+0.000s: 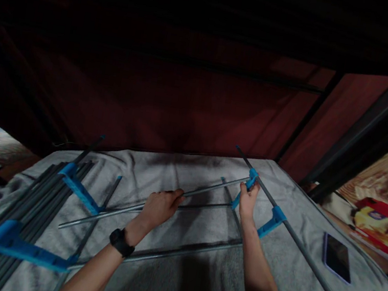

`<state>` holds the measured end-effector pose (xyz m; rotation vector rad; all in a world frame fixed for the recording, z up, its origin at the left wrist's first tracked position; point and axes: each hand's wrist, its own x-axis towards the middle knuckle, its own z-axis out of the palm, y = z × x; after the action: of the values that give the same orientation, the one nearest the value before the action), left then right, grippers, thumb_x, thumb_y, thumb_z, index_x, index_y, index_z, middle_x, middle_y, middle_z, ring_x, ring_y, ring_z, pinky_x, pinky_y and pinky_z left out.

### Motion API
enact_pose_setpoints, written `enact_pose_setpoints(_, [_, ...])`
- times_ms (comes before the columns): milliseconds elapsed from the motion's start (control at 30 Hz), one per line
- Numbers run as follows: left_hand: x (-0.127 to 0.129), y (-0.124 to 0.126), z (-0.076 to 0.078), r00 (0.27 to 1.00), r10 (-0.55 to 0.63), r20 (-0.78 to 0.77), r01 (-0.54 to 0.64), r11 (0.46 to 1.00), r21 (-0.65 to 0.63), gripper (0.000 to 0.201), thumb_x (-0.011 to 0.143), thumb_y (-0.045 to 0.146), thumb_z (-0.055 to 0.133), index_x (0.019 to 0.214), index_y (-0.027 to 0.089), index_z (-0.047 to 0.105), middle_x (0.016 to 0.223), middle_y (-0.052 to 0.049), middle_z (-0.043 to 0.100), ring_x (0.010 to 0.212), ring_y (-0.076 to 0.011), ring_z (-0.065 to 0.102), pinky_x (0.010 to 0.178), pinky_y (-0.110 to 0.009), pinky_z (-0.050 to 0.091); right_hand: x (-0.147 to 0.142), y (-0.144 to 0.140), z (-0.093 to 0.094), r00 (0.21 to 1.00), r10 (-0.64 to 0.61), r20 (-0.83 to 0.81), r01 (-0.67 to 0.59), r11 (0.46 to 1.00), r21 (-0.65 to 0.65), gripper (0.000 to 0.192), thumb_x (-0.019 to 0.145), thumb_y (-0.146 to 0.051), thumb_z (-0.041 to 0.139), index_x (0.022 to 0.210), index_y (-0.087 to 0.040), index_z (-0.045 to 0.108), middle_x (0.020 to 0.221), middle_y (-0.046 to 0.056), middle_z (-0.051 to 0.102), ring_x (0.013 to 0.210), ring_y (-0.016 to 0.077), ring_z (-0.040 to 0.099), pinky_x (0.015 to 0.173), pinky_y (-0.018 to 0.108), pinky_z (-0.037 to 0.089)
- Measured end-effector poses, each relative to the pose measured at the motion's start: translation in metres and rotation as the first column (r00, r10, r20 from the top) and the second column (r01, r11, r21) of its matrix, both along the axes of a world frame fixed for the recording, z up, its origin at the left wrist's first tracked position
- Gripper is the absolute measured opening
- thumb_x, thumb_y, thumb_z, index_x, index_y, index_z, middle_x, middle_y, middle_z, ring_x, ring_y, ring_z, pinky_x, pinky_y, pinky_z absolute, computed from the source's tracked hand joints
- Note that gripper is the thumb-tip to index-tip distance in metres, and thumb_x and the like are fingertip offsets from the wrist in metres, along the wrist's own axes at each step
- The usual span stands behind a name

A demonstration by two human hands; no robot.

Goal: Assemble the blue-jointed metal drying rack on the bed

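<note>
My left hand (161, 206), with a black watch on its wrist, is closed around a thin grey metal tube (103, 219) that runs slantwise over the cloth. The tube's right end meets a blue plastic bracket (253, 174), which my right hand (247, 201) grips from below. That bracket sits on a long metal tube (308, 261) at the right. Another blue bracket (272, 222) is fixed lower on the same tube. To the left, a blue bracket (81, 196) and a nearer blue bracket (27, 251) stand on the frame. A lower crossbar (183, 252) passes beneath my arms.
A bundle of grey tubes (47, 200) lies at the left on the grey blanket (160, 167). To the right are a phone (338, 257) and a red and yellow package (384, 229). Dark metal framing (308, 120) and a dark red panel rise behind.
</note>
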<state>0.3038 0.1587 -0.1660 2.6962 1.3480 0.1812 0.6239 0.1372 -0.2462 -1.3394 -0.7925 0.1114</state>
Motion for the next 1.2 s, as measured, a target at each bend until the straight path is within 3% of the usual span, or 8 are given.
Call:
enact_pose_setpoints(100, [0.000, -0.001, 0.005, 1.000, 0.000, -0.024, 0.001, 0.999, 0.045, 0.041, 0.102, 0.044, 0.026, 0.121, 0.027, 0.059, 0.098, -0.007, 0.076, 0.092, -0.0253, 0.072, 0.074, -0.031, 0.046, 0.003, 0.003, 0.018, 1.000, 0.006, 0.016, -0.007, 0.999, 0.052, 0.059, 0.082, -0.037, 0.052, 0.138, -0.020, 0.048, 0.134, 0.010, 0.058, 0.126, 0.0232, 0.051, 0.115, 0.042, 0.030])
enact_pose_setpoints(200, [0.000, 0.000, 0.012, 0.999, -0.007, -0.043, 0.010, 0.997, 0.070, 0.040, 0.102, 0.043, 0.027, 0.123, 0.028, 0.058, 0.097, -0.008, 0.076, 0.091, -0.0255, 0.072, 0.075, -0.032, 0.046, 0.005, 0.003, 0.023, 1.000, 0.015, 0.025, -0.017, 0.999, 0.045, 0.055, 0.082, -0.035, 0.050, 0.135, -0.019, 0.052, 0.127, 0.010, 0.063, 0.120, 0.0229, 0.055, 0.114, 0.044, 0.031])
enact_pose_setpoints(800, [-0.002, 0.015, 0.054, 0.989, -0.068, -0.130, 0.092, 0.979, 0.184, 0.047, 0.102, 0.045, 0.025, 0.125, 0.028, 0.062, 0.095, -0.009, 0.076, 0.087, -0.0272, 0.072, 0.073, -0.033, 0.047, 0.007, 0.002, 0.017, 0.998, 0.064, -0.013, -0.064, 0.996, 0.063, 0.055, 0.081, -0.036, 0.054, 0.132, -0.017, 0.055, 0.128, 0.012, 0.063, 0.119, 0.0229, 0.058, 0.112, 0.043, 0.035])
enact_pose_setpoints(1200, [0.001, 0.021, 0.056, 0.993, -0.072, -0.089, 0.084, 0.988, 0.128, 0.047, 0.101, 0.044, 0.027, 0.126, 0.026, 0.062, 0.100, -0.010, 0.076, 0.091, -0.0265, 0.070, 0.079, -0.034, 0.046, 0.008, 0.005, 0.013, 0.999, 0.046, -0.025, -0.045, 0.997, 0.068, 0.056, 0.081, -0.036, 0.055, 0.134, -0.018, 0.054, 0.126, 0.011, 0.064, 0.119, 0.0226, 0.057, 0.113, 0.044, 0.034])
